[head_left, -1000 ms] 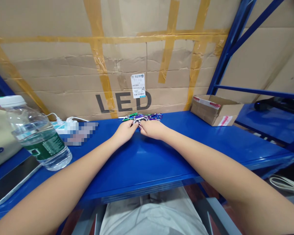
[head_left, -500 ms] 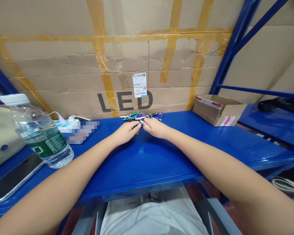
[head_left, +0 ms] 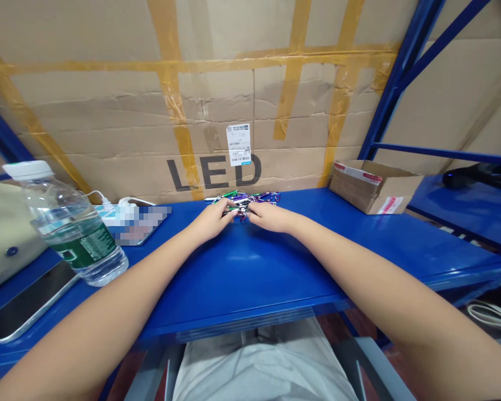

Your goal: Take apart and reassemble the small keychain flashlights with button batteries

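A small pile of coloured metal keychain items [head_left: 250,197], green, purple and silver, lies at the back of the blue shelf [head_left: 254,267] against a large cardboard box marked LED [head_left: 217,111]. My left hand [head_left: 212,217] and my right hand [head_left: 271,216] meet at the front of the pile. Both pinch a small dark keychain piece [head_left: 241,209] between their fingertips, fingers curled together.
A clear water bottle [head_left: 67,228] stands at the left, by a beige case [head_left: 4,234] and a metal tray [head_left: 20,312]. A white charger with cable [head_left: 121,207] lies behind it. A small open carton [head_left: 373,186] sits at the right. Blue rack posts [head_left: 392,83] rise there.
The hands stayed at the pile and shifted slightly; the fingertips now pinch a small piece between them. The view drifted a little.
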### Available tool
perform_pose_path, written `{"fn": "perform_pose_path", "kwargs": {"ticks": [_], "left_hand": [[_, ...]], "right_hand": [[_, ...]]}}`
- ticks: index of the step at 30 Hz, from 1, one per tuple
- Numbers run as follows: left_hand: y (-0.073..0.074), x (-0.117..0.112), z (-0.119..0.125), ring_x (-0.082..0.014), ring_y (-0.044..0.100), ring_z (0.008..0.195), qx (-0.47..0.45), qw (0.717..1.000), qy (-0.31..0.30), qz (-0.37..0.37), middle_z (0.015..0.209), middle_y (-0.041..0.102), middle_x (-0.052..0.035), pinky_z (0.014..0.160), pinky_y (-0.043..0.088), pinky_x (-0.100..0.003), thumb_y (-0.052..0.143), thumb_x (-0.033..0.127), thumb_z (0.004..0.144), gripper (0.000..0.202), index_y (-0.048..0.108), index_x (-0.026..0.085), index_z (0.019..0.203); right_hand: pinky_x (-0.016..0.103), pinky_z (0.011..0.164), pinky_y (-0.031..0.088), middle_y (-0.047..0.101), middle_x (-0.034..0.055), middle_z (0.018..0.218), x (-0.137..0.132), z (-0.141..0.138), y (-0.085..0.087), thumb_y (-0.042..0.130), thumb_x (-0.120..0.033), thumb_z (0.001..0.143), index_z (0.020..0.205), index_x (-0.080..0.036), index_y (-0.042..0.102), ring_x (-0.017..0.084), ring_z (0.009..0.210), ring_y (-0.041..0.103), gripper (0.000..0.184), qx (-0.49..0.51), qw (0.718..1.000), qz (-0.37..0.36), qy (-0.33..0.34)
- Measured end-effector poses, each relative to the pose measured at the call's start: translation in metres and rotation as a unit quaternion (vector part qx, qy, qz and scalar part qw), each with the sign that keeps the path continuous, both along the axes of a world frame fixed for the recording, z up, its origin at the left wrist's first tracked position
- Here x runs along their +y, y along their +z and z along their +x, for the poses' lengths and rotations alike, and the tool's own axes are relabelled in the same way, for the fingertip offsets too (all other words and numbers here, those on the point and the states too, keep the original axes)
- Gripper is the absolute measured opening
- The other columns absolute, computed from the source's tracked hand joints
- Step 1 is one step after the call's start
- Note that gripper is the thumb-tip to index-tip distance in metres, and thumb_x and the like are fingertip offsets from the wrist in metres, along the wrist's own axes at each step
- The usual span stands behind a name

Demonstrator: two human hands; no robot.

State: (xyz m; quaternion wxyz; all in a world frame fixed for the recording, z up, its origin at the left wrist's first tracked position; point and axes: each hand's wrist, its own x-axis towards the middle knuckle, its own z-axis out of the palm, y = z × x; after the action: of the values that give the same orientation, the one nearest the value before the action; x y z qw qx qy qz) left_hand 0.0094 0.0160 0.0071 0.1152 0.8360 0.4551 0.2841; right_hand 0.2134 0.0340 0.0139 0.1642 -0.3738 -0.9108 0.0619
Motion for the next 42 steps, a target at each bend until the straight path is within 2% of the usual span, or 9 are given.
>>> {"fn": "perform_pose_path", "kwargs": {"ticks": [6, 12, 19, 23, 26, 28, 31, 36, 42], "left_hand": [[-0.008, 0.016, -0.011, -0.0238, 0.062, 0.091, 0.103, 0.991, 0.078, 0.046, 0.099, 0.068, -0.0078, 0.077, 0.044, -0.033, 0.046, 0.035, 0.089, 0.024, 0.062, 0.019, 0.097], [0.001, 0.028, -0.001, -0.0255, 0.060, 0.094, 0.181, 0.970, 0.127, 0.101, 0.100, 0.068, -0.0080, 0.076, 0.044, -0.033, 0.050, 0.030, 0.085, 0.020, 0.066, 0.020, 0.092], [0.020, 0.071, 0.071, -0.0231, 0.059, 0.096, 0.309, 0.938, -0.010, 0.155, 0.103, 0.068, -0.0083, 0.074, 0.040, -0.031, 0.046, 0.019, 0.087, 0.023, 0.067, 0.020, 0.097], [0.018, 0.093, 0.114, -0.0250, 0.059, 0.099, 0.387, 0.908, -0.030, 0.156, 0.098, 0.069, -0.0094, 0.076, 0.037, -0.033, 0.055, 0.017, 0.083, 0.014, 0.069, 0.019, 0.085], [0.021, 0.101, 0.127, -0.0261, 0.061, 0.092, 0.432, 0.892, -0.034, 0.127, 0.094, 0.070, -0.0113, 0.073, 0.038, -0.034, 0.057, 0.020, 0.081, 0.013, 0.070, 0.019, 0.081], [0.025, 0.104, 0.126, -0.0261, 0.061, 0.092, 0.425, 0.895, -0.034, 0.132, 0.097, 0.070, -0.0114, 0.073, 0.039, -0.034, 0.055, 0.021, 0.081, 0.016, 0.070, 0.019, 0.085], [0.032, 0.104, 0.117, -0.0242, 0.061, 0.092, 0.342, 0.930, -0.028, 0.131, 0.099, 0.070, -0.0104, 0.075, 0.041, -0.032, 0.050, 0.021, 0.083, 0.021, 0.069, 0.018, 0.091], [0.036, 0.095, 0.094, -0.0204, 0.062, 0.091, 0.180, 0.980, -0.018, 0.085, 0.100, 0.069, -0.0097, 0.078, 0.044, -0.029, 0.047, 0.017, 0.083, 0.025, 0.066, 0.014, 0.098], [0.031, 0.091, 0.088, -0.0202, 0.059, 0.106, 0.290, 0.943, -0.130, 0.096, 0.119, 0.065, -0.0047, 0.084, 0.043, -0.027, 0.050, 0.016, 0.083, 0.034, 0.064, 0.024, 0.113]], "right_hand": [[0.028, 0.070, 0.040, 0.066, 0.0091, 0.100, 0.039, 0.051, -0.004, 0.040, -0.024, 0.091, 0.096, -0.017, 0.062, 0.020, 0.086, 0.058, 0.024, -0.014, 0.977, 0.067, -0.202], [0.028, 0.079, 0.041, 0.061, 0.0060, 0.122, 0.066, 0.081, -0.023, 0.041, -0.011, 0.086, 0.114, -0.027, 0.064, 0.022, 0.106, 0.056, 0.040, -0.107, 0.972, 0.052, -0.205], [0.028, 0.076, 0.041, 0.066, 0.0102, 0.106, 0.064, 0.076, -0.017, 0.046, -0.019, 0.087, 0.104, -0.021, 0.068, 0.021, 0.094, 0.060, 0.028, -0.149, 0.962, 0.084, -0.211], [0.026, 0.079, 0.042, 0.067, 0.0087, 0.109, 0.064, 0.088, -0.014, 0.054, -0.031, 0.086, 0.111, -0.023, 0.067, 0.021, 0.099, 0.060, 0.030, -0.139, 0.959, 0.074, -0.235], [0.026, 0.079, 0.043, 0.067, 0.0108, 0.109, 0.065, 0.097, -0.013, 0.054, -0.037, 0.086, 0.110, -0.020, 0.068, 0.022, 0.097, 0.061, 0.032, -0.149, 0.952, 0.027, -0.266], [0.027, 0.079, 0.044, 0.067, 0.0143, 0.109, 0.066, 0.099, -0.012, 0.053, -0.039, 0.087, 0.108, -0.016, 0.069, 0.023, 0.095, 0.063, 0.035, -0.160, 0.946, 0.004, -0.282], [0.028, 0.078, 0.044, 0.067, 0.0182, 0.108, 0.066, 0.097, -0.011, 0.053, -0.037, 0.087, 0.105, -0.011, 0.070, 0.025, 0.094, 0.064, 0.036, -0.165, 0.945, 0.002, -0.284], [0.026, 0.072, 0.044, 0.071, 0.0118, 0.097, 0.067, 0.090, -0.014, 0.053, -0.027, 0.085, 0.094, -0.014, 0.070, 0.022, 0.086, 0.065, 0.023, -0.127, 0.966, 0.009, -0.224], [0.026, 0.073, 0.043, 0.071, 0.0100, 0.101, 0.069, 0.086, -0.014, 0.058, -0.029, 0.084, 0.099, -0.016, 0.070, 0.022, 0.090, 0.065, 0.023, -0.123, 0.959, -0.018, -0.257]]}}
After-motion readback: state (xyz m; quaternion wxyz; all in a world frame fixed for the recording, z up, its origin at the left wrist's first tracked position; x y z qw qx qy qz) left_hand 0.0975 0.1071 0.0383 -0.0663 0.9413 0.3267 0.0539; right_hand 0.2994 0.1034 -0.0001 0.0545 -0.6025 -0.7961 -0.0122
